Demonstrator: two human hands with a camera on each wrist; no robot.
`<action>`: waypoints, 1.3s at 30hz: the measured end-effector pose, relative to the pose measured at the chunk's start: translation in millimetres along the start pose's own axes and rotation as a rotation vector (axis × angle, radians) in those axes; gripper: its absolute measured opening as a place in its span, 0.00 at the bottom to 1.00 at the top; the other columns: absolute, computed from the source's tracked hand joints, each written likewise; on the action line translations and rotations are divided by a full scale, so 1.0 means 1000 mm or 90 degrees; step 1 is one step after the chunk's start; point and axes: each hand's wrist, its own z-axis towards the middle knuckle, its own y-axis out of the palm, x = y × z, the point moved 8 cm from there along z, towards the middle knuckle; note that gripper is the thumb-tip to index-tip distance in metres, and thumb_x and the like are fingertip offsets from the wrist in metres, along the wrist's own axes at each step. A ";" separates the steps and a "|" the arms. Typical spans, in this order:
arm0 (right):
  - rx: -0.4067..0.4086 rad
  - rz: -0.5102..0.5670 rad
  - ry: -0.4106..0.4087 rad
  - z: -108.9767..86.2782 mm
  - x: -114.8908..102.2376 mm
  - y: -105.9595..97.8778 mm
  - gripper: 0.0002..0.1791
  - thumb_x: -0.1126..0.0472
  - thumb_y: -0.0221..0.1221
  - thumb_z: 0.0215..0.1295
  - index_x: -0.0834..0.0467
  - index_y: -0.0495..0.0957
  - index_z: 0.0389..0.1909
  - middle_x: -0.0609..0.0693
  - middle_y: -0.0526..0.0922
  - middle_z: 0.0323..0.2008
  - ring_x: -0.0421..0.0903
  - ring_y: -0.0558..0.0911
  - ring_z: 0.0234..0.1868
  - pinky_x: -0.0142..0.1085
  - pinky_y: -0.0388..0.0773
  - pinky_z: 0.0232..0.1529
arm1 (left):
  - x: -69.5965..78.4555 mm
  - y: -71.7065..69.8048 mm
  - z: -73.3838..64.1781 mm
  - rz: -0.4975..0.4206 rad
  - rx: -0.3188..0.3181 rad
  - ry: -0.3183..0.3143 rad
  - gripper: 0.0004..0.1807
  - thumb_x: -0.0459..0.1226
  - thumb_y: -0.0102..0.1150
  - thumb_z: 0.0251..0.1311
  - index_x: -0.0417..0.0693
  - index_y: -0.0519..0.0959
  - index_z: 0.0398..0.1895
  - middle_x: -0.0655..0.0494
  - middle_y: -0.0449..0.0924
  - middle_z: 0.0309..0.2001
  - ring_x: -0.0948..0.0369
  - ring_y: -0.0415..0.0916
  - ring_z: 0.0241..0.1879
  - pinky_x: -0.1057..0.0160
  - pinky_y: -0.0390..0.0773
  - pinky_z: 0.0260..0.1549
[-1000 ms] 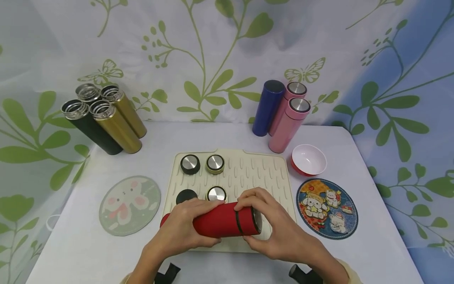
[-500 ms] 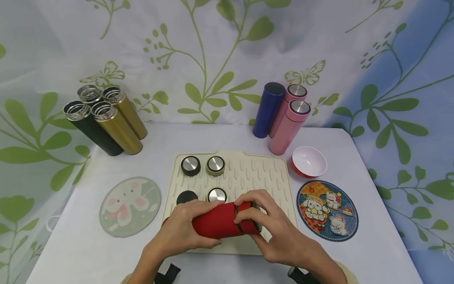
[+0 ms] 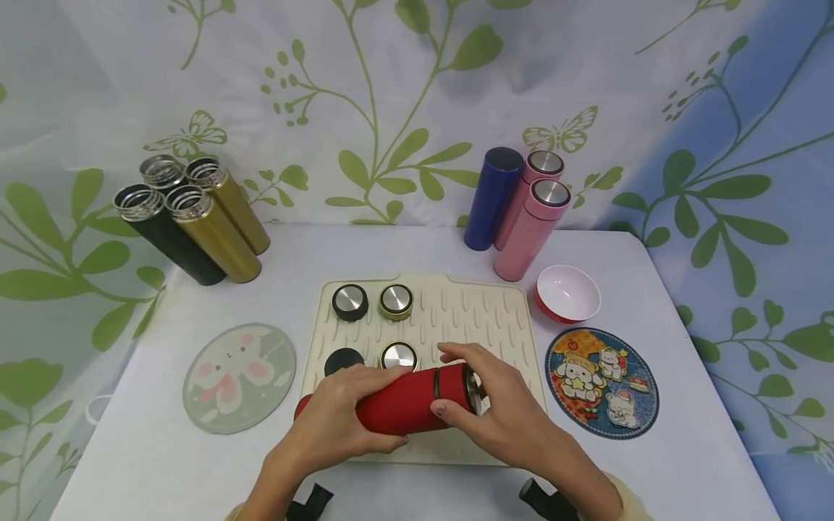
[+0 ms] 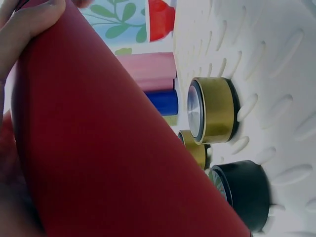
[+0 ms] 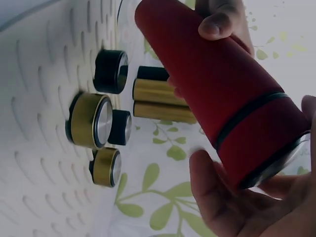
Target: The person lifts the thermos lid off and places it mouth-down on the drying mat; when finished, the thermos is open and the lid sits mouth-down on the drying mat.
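My left hand (image 3: 345, 409) grips a red thermos bottle (image 3: 397, 405) round its body, holding it on its side and slightly tilted. The bottle's lid (image 5: 261, 138) is on, set off by a dark ring, and its silvery end faces right. Around that lid my right hand (image 3: 502, 405) spreads its fingers and thumb. In the right wrist view one blurred fingertip (image 5: 200, 160) stands off the lid's side. Behind the bottle, two gold-sided lids (image 3: 395, 301) and two black lids (image 3: 350, 302) sit on a cream ridged mat (image 3: 476, 318).
Uncapped black (image 3: 179, 235) and gold bottles (image 3: 215, 235) stand at the back left. A blue bottle (image 3: 493, 199) and two capped pink ones (image 3: 533, 228) stand back right, near a red-and-white bowl (image 3: 567, 294). Round mats lie left (image 3: 239, 378) and right (image 3: 602, 423).
My right hand's fingers, earlier closed about the lid, have turned and spread apart from it. The left hand and the bottle have stayed nearly in place.
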 end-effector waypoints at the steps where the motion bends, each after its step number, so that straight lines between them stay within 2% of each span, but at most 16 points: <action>1: -0.010 -0.006 0.026 0.000 0.003 0.002 0.28 0.45 0.67 0.63 0.44 0.73 0.63 0.41 0.79 0.51 0.43 0.80 0.45 0.31 0.82 0.32 | 0.000 0.000 0.000 0.011 0.000 -0.002 0.44 0.47 0.85 0.36 0.66 0.78 0.64 0.71 0.82 0.50 0.68 0.75 0.45 0.64 0.81 0.37; 3: -0.030 -0.004 0.063 0.000 0.007 0.004 0.25 0.42 0.66 0.64 0.44 0.75 0.59 0.41 0.81 0.47 0.43 0.81 0.41 0.30 0.81 0.30 | 0.000 0.001 0.000 0.022 0.000 -0.005 0.43 0.48 0.85 0.36 0.67 0.78 0.63 0.70 0.82 0.50 0.68 0.75 0.45 0.64 0.81 0.37; 6: -0.041 0.016 0.068 -0.001 0.007 0.005 0.23 0.43 0.67 0.63 0.43 0.76 0.56 0.41 0.81 0.45 0.43 0.81 0.38 0.31 0.82 0.29 | 0.000 0.000 0.000 0.030 0.001 -0.002 0.43 0.48 0.85 0.35 0.66 0.79 0.63 0.70 0.82 0.49 0.68 0.75 0.44 0.64 0.81 0.37; 11: -0.029 0.035 0.004 -0.002 -0.001 0.000 0.28 0.48 0.71 0.60 0.41 0.73 0.60 0.39 0.79 0.51 0.42 0.80 0.43 0.35 0.83 0.34 | 0.001 -0.002 0.001 0.020 0.004 0.008 0.43 0.48 0.84 0.36 0.67 0.78 0.63 0.71 0.82 0.49 0.68 0.75 0.45 0.63 0.81 0.37; 18: -0.045 0.075 -0.077 -0.003 -0.013 -0.003 0.30 0.55 0.73 0.58 0.46 0.75 0.61 0.43 0.75 0.57 0.46 0.77 0.54 0.39 0.83 0.42 | 0.000 -0.003 0.002 -0.005 0.001 0.006 0.42 0.46 0.84 0.37 0.68 0.78 0.63 0.71 0.81 0.49 0.68 0.76 0.44 0.63 0.81 0.37; 25: -0.061 0.047 -0.151 -0.006 -0.024 -0.006 0.32 0.67 0.74 0.53 0.46 0.79 0.59 0.47 0.71 0.63 0.47 0.69 0.63 0.43 0.81 0.50 | -0.003 -0.002 0.001 -0.049 -0.005 -0.008 0.42 0.45 0.84 0.38 0.69 0.78 0.63 0.73 0.81 0.48 0.68 0.76 0.43 0.64 0.82 0.36; 28: -0.039 0.032 -0.205 -0.006 -0.031 -0.013 0.33 0.73 0.74 0.48 0.46 0.80 0.56 0.49 0.71 0.63 0.49 0.68 0.63 0.43 0.81 0.50 | -0.006 -0.001 0.000 -0.074 -0.010 -0.017 0.42 0.45 0.84 0.38 0.69 0.77 0.63 0.73 0.81 0.48 0.67 0.77 0.43 0.64 0.82 0.37; 31: -0.004 0.014 -0.233 -0.006 -0.035 -0.026 0.34 0.75 0.75 0.44 0.48 0.82 0.54 0.51 0.72 0.63 0.49 0.69 0.61 0.39 0.79 0.53 | -0.011 -0.004 -0.004 -0.091 -0.013 -0.035 0.42 0.46 0.84 0.40 0.69 0.77 0.64 0.73 0.81 0.48 0.66 0.77 0.44 0.63 0.82 0.37; 35: 0.034 -0.018 -0.196 -0.002 -0.029 -0.040 0.39 0.72 0.77 0.44 0.53 0.78 0.61 0.51 0.74 0.62 0.49 0.71 0.62 0.35 0.77 0.55 | -0.017 -0.012 -0.012 -0.119 0.004 -0.057 0.42 0.46 0.83 0.41 0.71 0.76 0.64 0.73 0.80 0.52 0.64 0.78 0.46 0.62 0.83 0.38; 39: 0.060 -0.045 -0.120 0.004 -0.015 -0.044 0.47 0.66 0.79 0.44 0.53 0.68 0.68 0.46 0.74 0.62 0.44 0.74 0.58 0.33 0.78 0.50 | -0.021 -0.018 -0.017 -0.145 0.028 -0.068 0.41 0.45 0.83 0.41 0.71 0.76 0.64 0.72 0.80 0.54 0.63 0.78 0.48 0.61 0.83 0.38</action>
